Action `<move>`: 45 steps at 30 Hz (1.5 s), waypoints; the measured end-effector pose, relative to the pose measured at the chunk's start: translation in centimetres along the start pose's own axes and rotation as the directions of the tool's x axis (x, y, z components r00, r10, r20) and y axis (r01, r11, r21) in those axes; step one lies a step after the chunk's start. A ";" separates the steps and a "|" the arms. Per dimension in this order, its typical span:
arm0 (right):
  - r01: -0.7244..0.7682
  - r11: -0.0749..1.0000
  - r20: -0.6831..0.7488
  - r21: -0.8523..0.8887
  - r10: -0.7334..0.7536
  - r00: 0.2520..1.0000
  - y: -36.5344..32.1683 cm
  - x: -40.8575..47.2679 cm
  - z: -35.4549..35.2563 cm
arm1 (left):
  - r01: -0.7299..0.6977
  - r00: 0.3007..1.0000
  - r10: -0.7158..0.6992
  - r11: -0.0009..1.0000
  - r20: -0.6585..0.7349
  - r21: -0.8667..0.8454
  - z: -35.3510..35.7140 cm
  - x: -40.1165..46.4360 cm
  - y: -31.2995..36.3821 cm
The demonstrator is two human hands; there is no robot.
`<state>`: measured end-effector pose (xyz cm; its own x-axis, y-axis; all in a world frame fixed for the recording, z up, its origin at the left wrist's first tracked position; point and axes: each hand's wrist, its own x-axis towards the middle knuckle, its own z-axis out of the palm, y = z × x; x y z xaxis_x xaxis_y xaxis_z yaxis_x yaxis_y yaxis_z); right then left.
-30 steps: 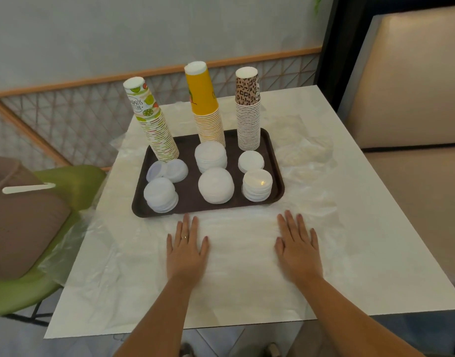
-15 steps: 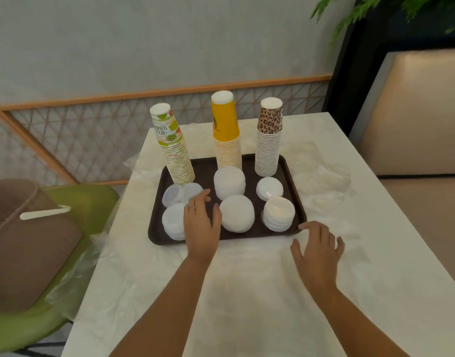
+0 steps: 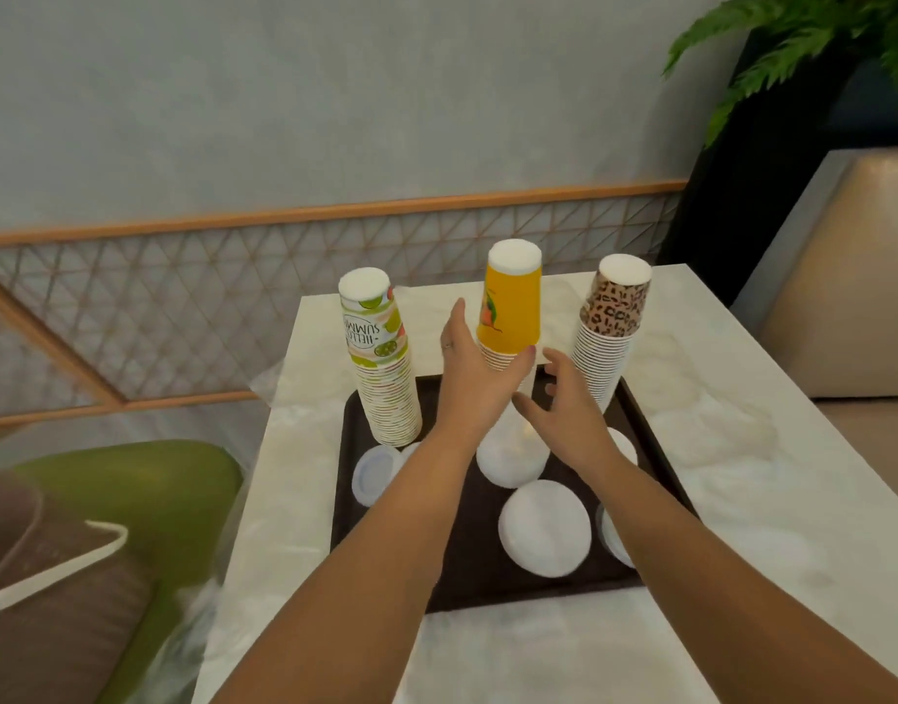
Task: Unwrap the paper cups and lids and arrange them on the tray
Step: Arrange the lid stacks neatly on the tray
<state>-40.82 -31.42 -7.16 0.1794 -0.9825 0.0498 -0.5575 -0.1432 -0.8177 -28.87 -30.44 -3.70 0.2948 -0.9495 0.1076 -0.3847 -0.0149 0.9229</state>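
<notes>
Chair: a green chair [image 3: 147, 495] stands left of the table, with a brown bag [image 3: 45, 591] on it.
Loose wrapping: clear plastic [image 3: 716, 439] lies crumpled on the table [image 3: 792, 500], right of the tray and under its near edge; none shows on the cups.
Tray: a dark tray [image 3: 467, 576] sits mid-table and carries everything below.
Left stack: the lime-print cups [image 3: 383, 368] stand upside down at the tray's back left, leaning slightly right.
Left lids: white lids [image 3: 373, 475] lie in front of that stack, partly hidden by the forearm.
Left hand [image 3: 474, 378]: curved round the left side of the orange stack near its middle, thumb across the front; it looks like a light hold.
Middle stack: the orange cups [image 3: 513, 302] stand upside down at the back centre.
Middle lids: two piles [image 3: 543, 525] lie in front, one behind the other.
Right hand [image 3: 563, 403]: fingers spread and relaxed, just beside the orange stack's lower right; holding nothing, and I cannot tell if it touches.
Right stack: the leopard-print cups [image 3: 609, 337] lean left at the back right.
Right lids: mostly hidden by the right forearm.
Progress: unwrapping looks done and everything is on the tray; what is left seems to be straightening the stacks.
</notes>
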 end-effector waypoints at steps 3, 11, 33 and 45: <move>-0.033 0.998 0.024 0.046 0.032 0.999 0.6 2.8 0.8 | 0.036 0.998 -0.034 0.998 0.048 -0.055 0.5 2.5 -0.7; -0.073 0.984 0.087 0.166 0.059 0.994 1.5 5.8 1.7 | 0.130 0.980 -0.102 0.977 0.170 -0.166 2.6 5.8 -3.7; -0.257 0.937 0.545 0.239 0.090 0.834 6.1 10.5 1.1 | 0.357 0.832 -0.186 0.900 0.522 -0.249 3.3 7.1 -8.5; -0.121 0.937 0.385 0.329 -0.016 0.923 4.0 10.0 0.0 | 0.283 0.905 -0.155 0.914 0.395 -0.290 2.4 6.8 -5.3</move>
<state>-41.25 -41.79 -9.90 0.4869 -0.8583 -0.1618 -0.2772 0.0238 -0.9605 -26.93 -37.58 -8.74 -0.0192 -0.9812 -0.1918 -0.0141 -0.1916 0.9814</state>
